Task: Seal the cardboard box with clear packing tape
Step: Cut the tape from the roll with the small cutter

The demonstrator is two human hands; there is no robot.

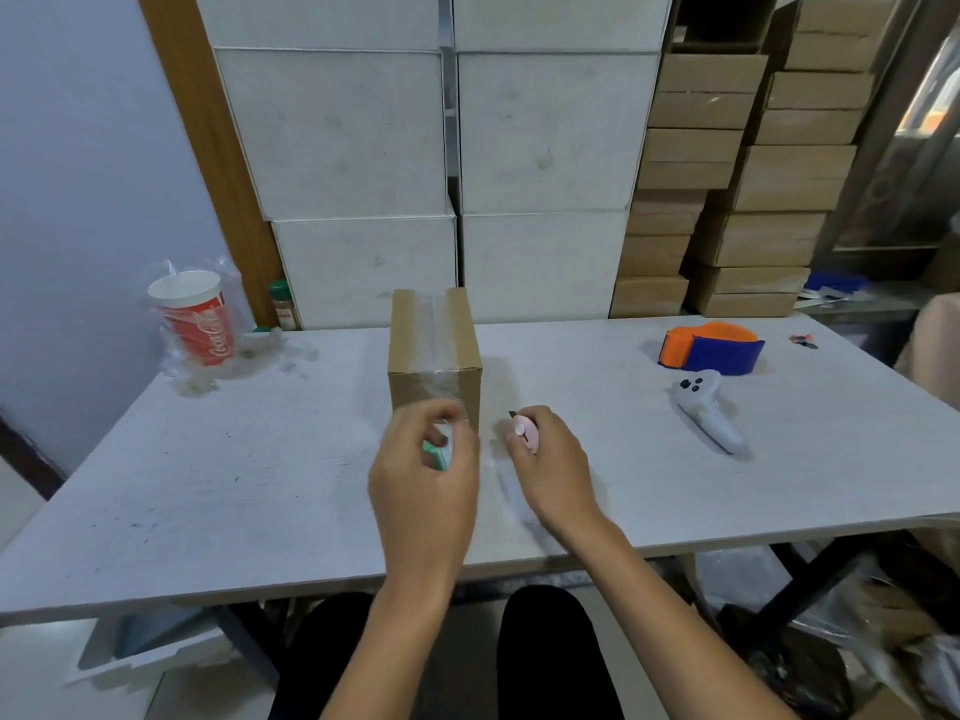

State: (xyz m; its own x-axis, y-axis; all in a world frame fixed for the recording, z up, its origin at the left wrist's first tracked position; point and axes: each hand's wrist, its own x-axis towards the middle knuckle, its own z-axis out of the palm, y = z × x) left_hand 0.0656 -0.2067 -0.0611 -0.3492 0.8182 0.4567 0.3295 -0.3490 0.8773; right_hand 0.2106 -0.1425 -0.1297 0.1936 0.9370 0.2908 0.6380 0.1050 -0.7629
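One cardboard box (435, 350) stands near the middle of the white worktop (260, 459), with a strip of clear packing tape (435, 330) running along its top seam and down the near face. Two hands work just in front of it. The left hand (426, 475) is curled around a small green-edged roll (439, 452), from which the clear film leads up to the box's near face; the fingers are closed on it. The right hand (550, 459), just beside the box's lower right corner, grips one pink utility cutter (524, 431), its dark blade tip pointing toward the box.

To the right on the worktop lie one orange-and-blue tape dispenser (711, 348) and, nearer the person, one white handheld controller (709, 410); the two are near each other but apart. A tiny dark item near the far right edge is too small to tell. At the far left stands one red paper cup (200, 317) with a white lid, inside a clear plastic bag (228, 356), and behind it one small spice bottle (283, 304) with a green cap.

Behind the worktop, six large white cartons (337, 132) are stacked in two columns of three, and beside them stand stacks of brown cardboard boxes (748, 163), too many and too overlapped to count surely.
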